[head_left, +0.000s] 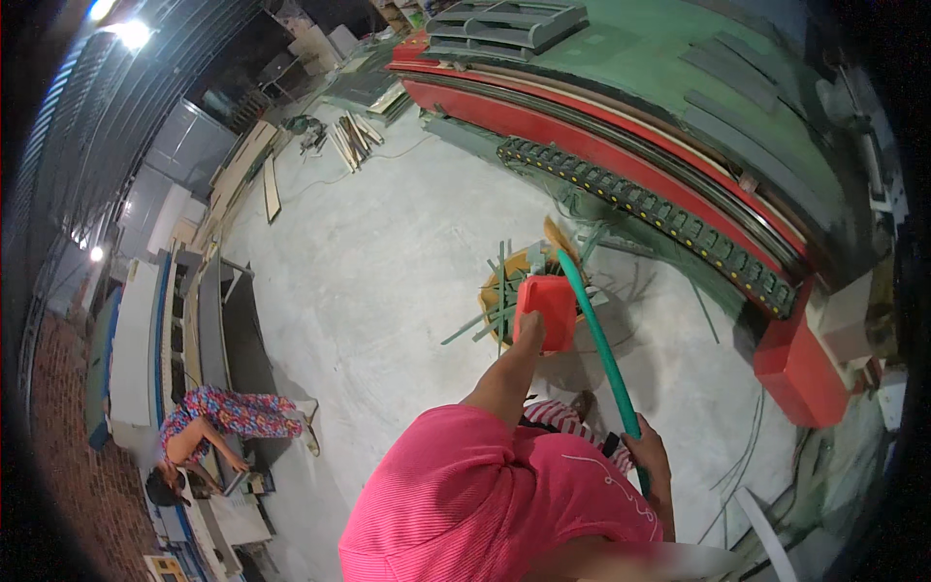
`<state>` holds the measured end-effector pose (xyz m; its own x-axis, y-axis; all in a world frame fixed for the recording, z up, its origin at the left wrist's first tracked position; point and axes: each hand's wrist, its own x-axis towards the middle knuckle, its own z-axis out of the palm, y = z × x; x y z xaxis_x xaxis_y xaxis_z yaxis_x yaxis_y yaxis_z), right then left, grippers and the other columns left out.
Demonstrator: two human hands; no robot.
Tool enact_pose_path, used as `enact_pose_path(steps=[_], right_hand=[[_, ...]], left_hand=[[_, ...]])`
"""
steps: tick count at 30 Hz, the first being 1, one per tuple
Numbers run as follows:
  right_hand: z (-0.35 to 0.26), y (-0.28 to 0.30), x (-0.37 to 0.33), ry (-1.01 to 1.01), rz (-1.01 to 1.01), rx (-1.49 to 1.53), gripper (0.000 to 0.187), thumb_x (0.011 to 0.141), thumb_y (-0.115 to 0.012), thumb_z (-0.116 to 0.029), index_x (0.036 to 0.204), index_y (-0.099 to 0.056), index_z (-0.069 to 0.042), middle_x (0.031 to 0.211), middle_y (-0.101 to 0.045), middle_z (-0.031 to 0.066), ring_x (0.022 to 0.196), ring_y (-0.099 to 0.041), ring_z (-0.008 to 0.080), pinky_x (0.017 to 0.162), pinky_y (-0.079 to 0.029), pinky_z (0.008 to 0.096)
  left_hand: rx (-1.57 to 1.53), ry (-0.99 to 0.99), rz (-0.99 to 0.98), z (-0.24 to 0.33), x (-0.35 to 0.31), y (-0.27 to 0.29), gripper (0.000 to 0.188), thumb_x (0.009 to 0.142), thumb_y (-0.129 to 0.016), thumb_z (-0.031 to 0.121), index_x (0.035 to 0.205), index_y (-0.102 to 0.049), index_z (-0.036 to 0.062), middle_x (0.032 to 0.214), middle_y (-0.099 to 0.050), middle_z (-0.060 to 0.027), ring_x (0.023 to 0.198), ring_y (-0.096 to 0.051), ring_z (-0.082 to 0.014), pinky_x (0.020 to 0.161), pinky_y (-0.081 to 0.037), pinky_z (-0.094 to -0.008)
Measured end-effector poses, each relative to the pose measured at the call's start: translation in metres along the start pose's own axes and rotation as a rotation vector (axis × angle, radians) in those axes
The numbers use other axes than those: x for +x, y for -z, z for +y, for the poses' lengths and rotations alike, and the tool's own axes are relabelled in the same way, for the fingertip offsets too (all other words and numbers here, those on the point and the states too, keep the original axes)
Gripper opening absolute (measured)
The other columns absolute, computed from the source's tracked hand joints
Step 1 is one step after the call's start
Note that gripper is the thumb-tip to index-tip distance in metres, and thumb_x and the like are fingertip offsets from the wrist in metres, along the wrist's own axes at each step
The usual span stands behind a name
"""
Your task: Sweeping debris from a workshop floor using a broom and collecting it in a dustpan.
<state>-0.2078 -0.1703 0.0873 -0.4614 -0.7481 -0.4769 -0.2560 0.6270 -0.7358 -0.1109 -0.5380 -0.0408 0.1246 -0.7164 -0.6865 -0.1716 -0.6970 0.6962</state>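
Observation:
My left hand (530, 328) is closed on a red dustpan (553, 308), held over a round yellow-brown basket (482, 296). Several grey-green offcut strips (500, 303) stick out of the basket at odd angles. In my right hand (648, 451) is the green handle of a broom (606, 354), gripped near its lower end in view. The handle slants up and left to tan bristles (556, 236) beside the basket's far right rim. My left fingers are partly hidden by the hand and the dustpan.
A long red machine (601, 145) with a green bed (659, 48) and a black cable chain (650, 209) runs along the right. At the left, another person (223, 427) bends over stacked boards (136, 339). Wood strips (354, 141) lie on the far floor.

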Motion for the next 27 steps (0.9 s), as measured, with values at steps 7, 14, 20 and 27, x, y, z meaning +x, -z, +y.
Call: enact_pose_path(steps=[7, 14, 20, 27], right_hand=[[-0.025, 0.027, -0.062, -0.394, 0.013, 0.662, 0.028, 0.074, -0.045, -0.020, 0.101, -0.044, -0.010, 0.056, -0.042, -0.0003, 0.042, -0.041, 0.0093, 0.037, -0.035, 0.0234], [0.006, 0.018, -0.097, -0.584, 0.283, 0.756, 0.032, 0.074, -0.049, -0.020, 0.103, -0.043, -0.008, 0.054, -0.041, 0.0002, 0.041, -0.041, 0.0098, 0.036, -0.036, 0.0243], [0.054, 0.007, -0.081, -0.497, 0.266, 0.830, 0.039, 0.072, -0.053, -0.032, 0.096, -0.044, -0.003, 0.056, -0.043, 0.0018, 0.044, -0.042, 0.0105, 0.040, -0.037, 0.0237], [0.100, -0.035, -0.031, -0.648, 0.273, 1.372, 0.028, 0.070, -0.056, -0.037, 0.069, -0.049, -0.010, 0.058, -0.048, 0.0005, 0.047, -0.045, 0.0097, 0.041, -0.037, 0.0232]], left_hand=[[-0.363, 0.061, -0.359, -0.037, 0.060, 0.017, 0.013, 0.073, -0.044, 0.022, 0.077, -0.046, 0.0099, 0.061, -0.043, -0.0058, 0.045, -0.042, -0.0177, 0.033, -0.032, -0.0286], [-0.270, 0.211, -0.671, -0.027, 0.032, 0.035, 0.033, 0.068, -0.055, 0.042, 0.087, -0.044, 0.0173, 0.076, -0.049, 0.0006, 0.059, -0.049, -0.0175, 0.045, -0.041, -0.0264], [-0.199, 0.431, -0.657, -0.027, 0.007, 0.056, 0.032, 0.066, -0.056, 0.030, 0.090, -0.046, 0.0117, 0.076, -0.051, -0.0056, 0.058, -0.050, -0.0173, 0.050, -0.044, -0.0282], [-0.168, 0.613, -0.704, -0.030, -0.048, 0.059, 0.035, 0.062, -0.056, 0.024, 0.089, -0.047, 0.0041, 0.074, -0.051, -0.0126, 0.057, -0.050, -0.0182, 0.053, -0.044, -0.0286]])
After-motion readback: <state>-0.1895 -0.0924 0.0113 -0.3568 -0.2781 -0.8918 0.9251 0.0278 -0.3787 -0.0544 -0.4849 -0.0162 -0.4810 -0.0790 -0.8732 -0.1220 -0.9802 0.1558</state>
